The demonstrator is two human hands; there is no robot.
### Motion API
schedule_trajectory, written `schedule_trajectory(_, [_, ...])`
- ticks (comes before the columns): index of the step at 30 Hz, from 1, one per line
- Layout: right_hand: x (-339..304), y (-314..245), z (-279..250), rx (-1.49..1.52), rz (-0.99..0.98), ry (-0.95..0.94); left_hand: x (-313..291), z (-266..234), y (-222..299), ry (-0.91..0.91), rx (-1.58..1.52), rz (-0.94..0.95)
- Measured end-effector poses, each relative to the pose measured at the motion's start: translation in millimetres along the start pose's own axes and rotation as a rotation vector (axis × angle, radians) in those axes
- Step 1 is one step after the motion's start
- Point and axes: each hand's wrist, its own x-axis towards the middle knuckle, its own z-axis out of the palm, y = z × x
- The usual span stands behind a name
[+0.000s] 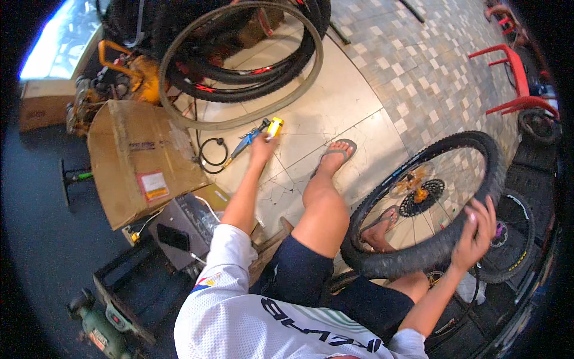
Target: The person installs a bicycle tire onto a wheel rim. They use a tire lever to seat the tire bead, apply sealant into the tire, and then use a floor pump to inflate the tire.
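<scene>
My left hand (263, 149) reaches over the tiled floor, fingers closed on a blue tire inflator gun (246, 141) with a yellow gauge end (275, 127). A black hose (210, 157) curls away from the tool. Tilted in front of my right leg is a bicycle wheel (412, 254) with a knobby black tire, orange hub (421, 195) and dark cassette (435, 206). Against the tire's right side, my right hand (473, 233) has its fingers stretched and apart. The palm side toward the tire is partly hidden.
Several tires and rims, including a grey rim (320, 57), stand at the far left beside a yellow machine (143, 75). A cardboard box (134, 155) and a phone (173, 237) are left of me. Another wheel (526, 239) and a red chair (517, 72) are right.
</scene>
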Motion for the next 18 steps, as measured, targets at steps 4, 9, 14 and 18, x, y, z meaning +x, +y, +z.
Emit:
schedule_trajectory(4, [-32.2,39.2,-22.7,0.058,0.128,-0.009,64.9,-2.8,-102.0,-0.103,0.363,-0.261])
schedule_trajectory(9, [-77.0,103.0,-57.1,-0.029,0.161,-0.129,103.8,25.3,-174.5,-0.173,0.495,-0.308])
schedule_trajectory(14, [-102.1,110.6,-85.7,-0.066,0.170,-0.127,98.7,63.5,-147.5,-0.203,0.663,-0.382])
schedule_trajectory(18, [-101.5,103.0,-73.2,-0.019,0.199,-0.132,68.4,65.8,-144.9,-0.210,0.723,-0.337])
